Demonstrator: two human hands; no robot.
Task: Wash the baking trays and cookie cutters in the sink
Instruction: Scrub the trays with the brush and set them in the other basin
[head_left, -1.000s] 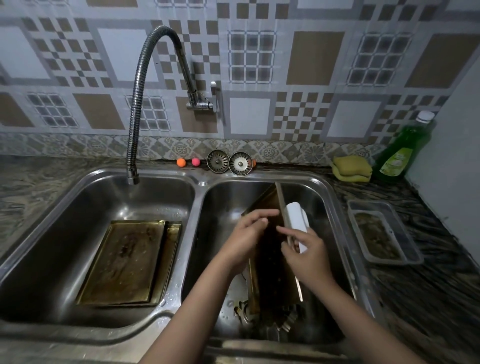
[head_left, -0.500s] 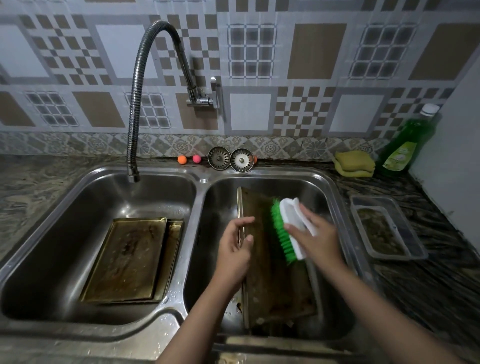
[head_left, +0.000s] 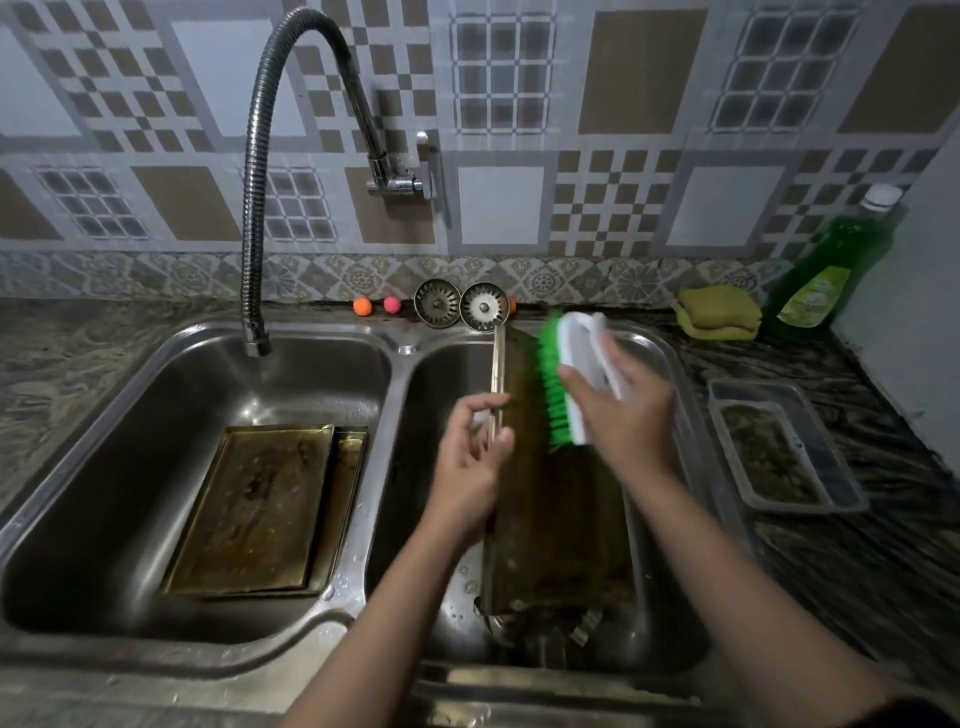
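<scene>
Scrubbing step. Left hand (head_left: 475, 447) pinches the rim of a baking tray (head_left: 556, 509) propped in the right sink basin (head_left: 431, 415); right hand (head_left: 621, 415) grips the scrub brush (head_left: 563, 379), bristles on the tray. Next, likely: stroke downward, firm pressure.

green dish soap bottle with white cap (head_left: 826, 265) far right | yellow folded sponge cloth (head_left: 719, 312) just left of it | clear plastic container (head_left: 836, 467) right edge, on dark marbled counter (head_left: 857, 561) | two round metal sink strainers (head_left: 460, 304) center, against patterned tile wall (head_left: 639, 156) | orange ball (head_left: 362, 306) and pink ball (head_left: 391, 304) beside them
</scene>
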